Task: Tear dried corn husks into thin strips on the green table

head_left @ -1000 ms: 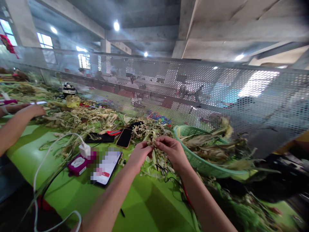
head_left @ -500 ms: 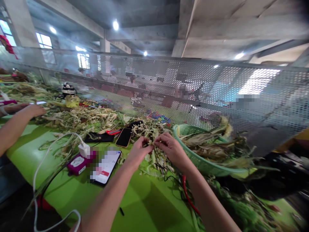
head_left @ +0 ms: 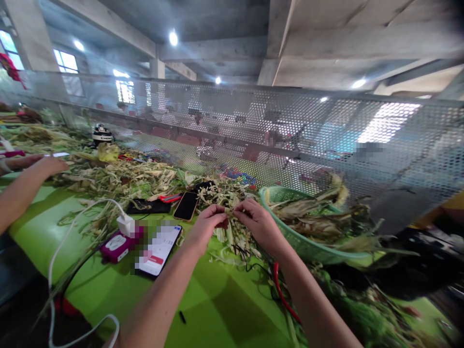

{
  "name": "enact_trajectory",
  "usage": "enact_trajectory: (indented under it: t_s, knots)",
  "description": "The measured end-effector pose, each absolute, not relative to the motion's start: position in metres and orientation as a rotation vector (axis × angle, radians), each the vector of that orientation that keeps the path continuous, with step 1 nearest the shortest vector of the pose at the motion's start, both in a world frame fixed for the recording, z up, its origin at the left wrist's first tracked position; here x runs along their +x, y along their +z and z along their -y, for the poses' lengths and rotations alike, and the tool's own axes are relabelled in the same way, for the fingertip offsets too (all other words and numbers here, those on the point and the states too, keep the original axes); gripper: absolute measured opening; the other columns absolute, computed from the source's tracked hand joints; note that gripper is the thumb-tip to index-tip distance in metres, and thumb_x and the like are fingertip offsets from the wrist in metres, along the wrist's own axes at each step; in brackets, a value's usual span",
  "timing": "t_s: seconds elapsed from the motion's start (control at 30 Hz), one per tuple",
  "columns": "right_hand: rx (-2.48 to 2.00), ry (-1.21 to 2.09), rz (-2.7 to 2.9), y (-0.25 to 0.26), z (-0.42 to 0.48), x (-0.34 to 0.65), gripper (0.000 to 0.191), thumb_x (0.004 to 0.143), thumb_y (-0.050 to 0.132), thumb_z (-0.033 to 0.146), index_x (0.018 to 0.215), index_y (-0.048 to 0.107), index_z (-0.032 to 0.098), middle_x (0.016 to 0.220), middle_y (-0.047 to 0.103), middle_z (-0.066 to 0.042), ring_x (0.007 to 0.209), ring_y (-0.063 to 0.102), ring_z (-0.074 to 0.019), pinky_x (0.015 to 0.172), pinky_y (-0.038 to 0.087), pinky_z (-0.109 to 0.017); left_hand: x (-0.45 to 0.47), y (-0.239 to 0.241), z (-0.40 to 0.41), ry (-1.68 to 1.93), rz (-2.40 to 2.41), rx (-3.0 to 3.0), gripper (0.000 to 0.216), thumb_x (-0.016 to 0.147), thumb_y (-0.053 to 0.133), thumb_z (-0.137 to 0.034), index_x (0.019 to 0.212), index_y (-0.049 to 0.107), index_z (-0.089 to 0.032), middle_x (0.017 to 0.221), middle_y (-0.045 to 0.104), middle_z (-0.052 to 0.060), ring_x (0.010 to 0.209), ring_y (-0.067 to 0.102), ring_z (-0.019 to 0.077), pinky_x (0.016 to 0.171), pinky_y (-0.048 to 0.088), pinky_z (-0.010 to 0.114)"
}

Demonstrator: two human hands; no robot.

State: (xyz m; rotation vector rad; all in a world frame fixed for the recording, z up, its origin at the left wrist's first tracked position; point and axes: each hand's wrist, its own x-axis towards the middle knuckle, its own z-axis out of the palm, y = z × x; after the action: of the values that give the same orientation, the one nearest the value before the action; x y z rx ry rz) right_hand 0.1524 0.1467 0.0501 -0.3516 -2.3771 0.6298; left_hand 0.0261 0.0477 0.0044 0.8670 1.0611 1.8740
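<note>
My left hand (head_left: 210, 223) and my right hand (head_left: 255, 220) meet over the green table (head_left: 203, 299), fingertips close together. Between them is a small pale piece of corn husk (head_left: 229, 212), pinched from both sides; its exact shape is partly hidden by the fingers. Below and behind the hands lies a heap of dried husk scraps (head_left: 235, 237). Just right of my right hand stands a green plastic basket (head_left: 282, 232) with long dry corn husks (head_left: 311, 212) in it. Left of my left hand rest a phone with a dark screen (head_left: 186, 206) and a phone with a lit screen (head_left: 159, 251).
A purple power strip (head_left: 118, 245) with a white charger (head_left: 126, 224) and cable sits at the left. A red cable (head_left: 282, 292) runs beside my right forearm. Another person's hand (head_left: 52, 166) is at far left. A perforated metal screen (head_left: 224, 123) stands behind the table.
My left hand has shifted slightly left, and the fingertips of both hands are a little farther apart, with the husk piece showing between them.
</note>
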Motion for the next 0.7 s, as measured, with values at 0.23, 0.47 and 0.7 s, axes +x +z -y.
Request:
enact_trajectory:
  t_s: [0.23,0.47,0.7]
  knots:
    - [-0.374,0.584,2.344,0.0497,-0.1448,0.1516,0.012,0.084,0.054,0.024,0.075,0.058,0.019,0.077,0.055,-0.002,0.075,0.051,-0.0163,0.069,0.039,-0.028,0.0265,0.0057,-0.0481,1.87,-1.021,0.802,0.017,0.066,0.067,-0.025,0.079,0.062,-0.014,0.072,0.058,0.0,0.064,0.054,0.0099,0.066,0.044,0.023]
    - [-0.395,0.583,2.32,0.0498,-0.1428,0.1502,0.012,0.084,0.053,0.024,0.075,0.059,0.019,0.078,0.057,-0.002,0.074,0.051,-0.0165,0.068,0.039,-0.028,0.0263,0.0066,-0.048,1.875,-0.991,0.771,0.018,0.065,0.069,-0.025,0.079,0.062,-0.014,0.072,0.058,0.001,0.065,0.054,0.0098,0.066,0.044,0.023]
    - [-0.399,0.498,2.326,0.0516,-0.1394,0.1507,0.011,0.084,0.054,0.022,0.075,0.058,0.019,0.078,0.056,-0.003,0.074,0.052,-0.0166,0.068,0.04,-0.028,0.0247,0.0048,-0.049,1.843,-1.048,0.883,0.017,0.07,0.064,-0.025,0.083,0.062,-0.014,0.072,0.06,0.001,0.064,0.054,0.0101,0.065,0.043,0.023]
